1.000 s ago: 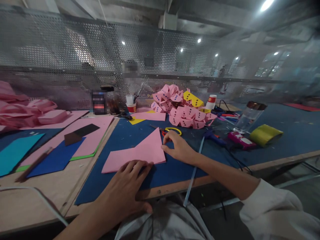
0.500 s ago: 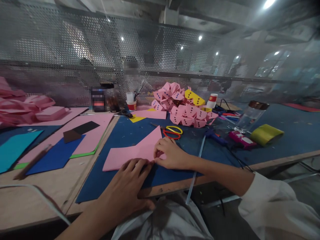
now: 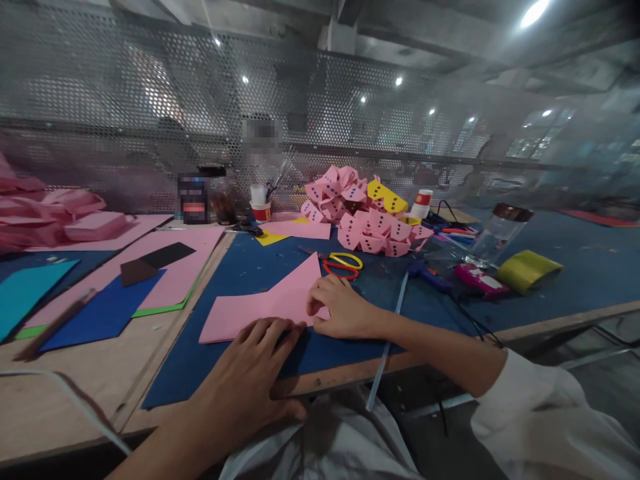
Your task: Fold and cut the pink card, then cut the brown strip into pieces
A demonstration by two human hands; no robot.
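A folded pink paper sheet [image 3: 270,303] lies on the blue mat [image 3: 240,267] in front of me. My left hand [image 3: 245,380] rests flat, its fingertips pressing the sheet's near edge. My right hand [image 3: 337,310] pinches the sheet's right corner with curled fingers. Just beyond the right hand lie scissors [image 3: 343,263] with yellow and red handles.
A heap of pink and yellow folded pieces with dots [image 3: 365,210] sits at the back. A glue gun [image 3: 430,273], a clear jar [image 3: 495,237], a yellow roll [image 3: 527,270] and pens are to the right. Coloured sheets [image 3: 105,307] cover the wooden board on the left. A perforated metal screen stands behind.
My right hand moved from beside the scissors back to the pink sheet's right corner and closed on it. The left hand stayed in place on the near edge.
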